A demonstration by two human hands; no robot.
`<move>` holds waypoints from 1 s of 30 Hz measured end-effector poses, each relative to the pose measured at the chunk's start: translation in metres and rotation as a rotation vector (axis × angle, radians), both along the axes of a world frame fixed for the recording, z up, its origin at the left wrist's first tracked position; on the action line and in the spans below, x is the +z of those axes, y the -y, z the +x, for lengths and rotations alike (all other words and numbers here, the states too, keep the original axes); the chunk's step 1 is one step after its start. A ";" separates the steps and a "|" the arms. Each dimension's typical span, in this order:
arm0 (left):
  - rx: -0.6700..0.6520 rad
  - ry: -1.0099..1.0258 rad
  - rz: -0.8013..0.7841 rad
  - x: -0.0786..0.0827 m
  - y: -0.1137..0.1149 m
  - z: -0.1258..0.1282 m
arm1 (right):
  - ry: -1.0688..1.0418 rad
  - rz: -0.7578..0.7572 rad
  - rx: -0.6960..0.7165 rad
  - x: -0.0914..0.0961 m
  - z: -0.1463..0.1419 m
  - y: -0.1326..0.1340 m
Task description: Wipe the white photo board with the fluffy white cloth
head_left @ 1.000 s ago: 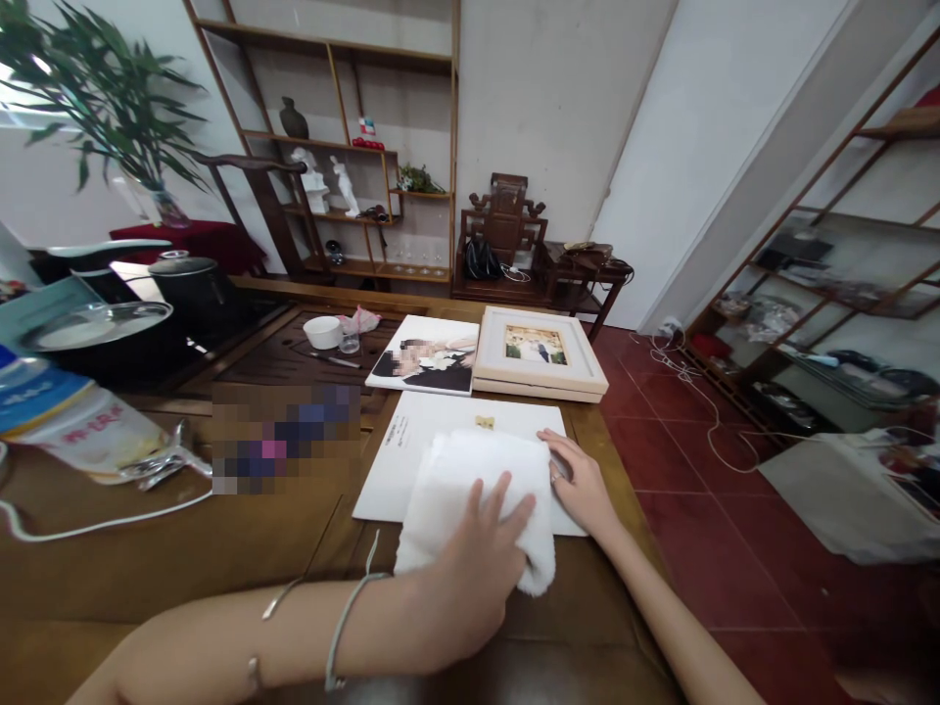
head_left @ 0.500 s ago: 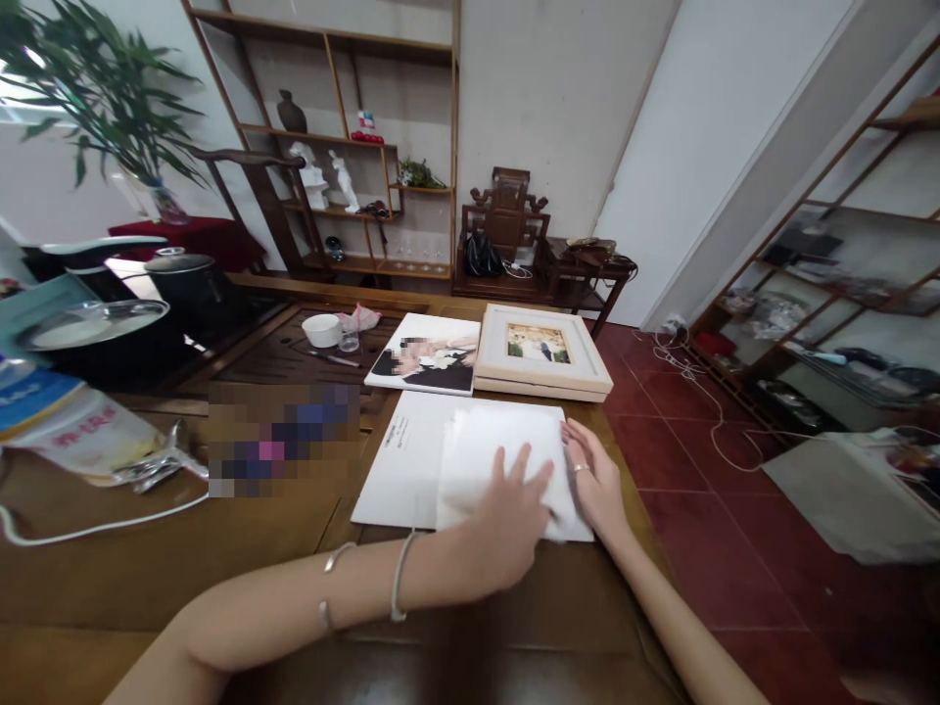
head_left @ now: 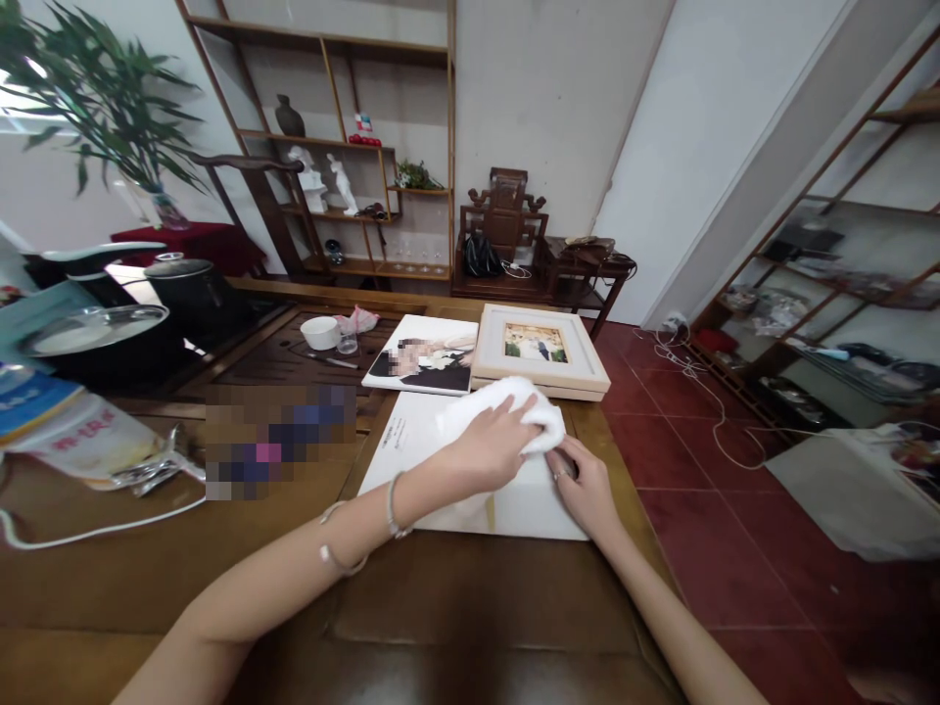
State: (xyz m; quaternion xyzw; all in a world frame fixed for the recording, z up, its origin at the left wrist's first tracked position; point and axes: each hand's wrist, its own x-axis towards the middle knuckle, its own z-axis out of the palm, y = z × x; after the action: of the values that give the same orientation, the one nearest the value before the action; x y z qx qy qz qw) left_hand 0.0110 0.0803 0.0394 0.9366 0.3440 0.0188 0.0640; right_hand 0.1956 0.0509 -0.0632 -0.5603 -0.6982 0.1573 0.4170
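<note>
My left hand (head_left: 491, 446) is closed over a bunched white cloth (head_left: 549, 423), pressing it on a flat white board (head_left: 540, 504). The cloth lies toward the board's far right part, and some of it shows beneath my left wrist. Small dark print runs along the board's left side. At the right edge of the board, my right hand (head_left: 591, 490) grips with bent fingers; a ring is on one of them. Just beyond lie a photo panel (head_left: 422, 357) and a pale wooden picture frame (head_left: 596, 370) that rests on another frame.
On the wooden table (head_left: 257, 587) stand a white bowl (head_left: 320, 334), a small clear cup (head_left: 348, 343) and a pen. To the left are a plastic packet (head_left: 95, 436), a white cable and a lidded pot (head_left: 110, 333). Red floor tiles (head_left: 697, 548) lie beyond the table's right edge.
My left hand has moved up and slightly left, bunching the cloth that lay spread flat. More of the board's near right part shows. My right hand stays at the board's right edge.
</note>
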 end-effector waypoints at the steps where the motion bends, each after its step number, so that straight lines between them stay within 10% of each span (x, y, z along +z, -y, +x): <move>1: -0.011 0.041 0.025 -0.006 -0.006 0.006 | 0.023 0.008 0.007 -0.001 0.000 0.000; 13: 0.000 -0.170 0.054 -0.031 0.009 -0.010 | 0.076 0.011 0.035 -0.001 0.000 -0.001; 22: -0.145 -0.087 0.204 -0.066 0.112 -0.030 | 0.070 -0.003 0.045 -0.002 0.000 0.000; 30: 0.007 -0.092 -0.059 -0.035 0.030 -0.047 | 0.068 -0.001 0.034 -0.003 0.000 -0.001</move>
State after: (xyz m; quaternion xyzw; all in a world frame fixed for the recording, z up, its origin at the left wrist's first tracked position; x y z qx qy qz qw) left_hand -0.0360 0.0506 0.0048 0.9330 0.3501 -0.0340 0.0755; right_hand 0.1959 0.0518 -0.0662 -0.5536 -0.7214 0.1455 0.3897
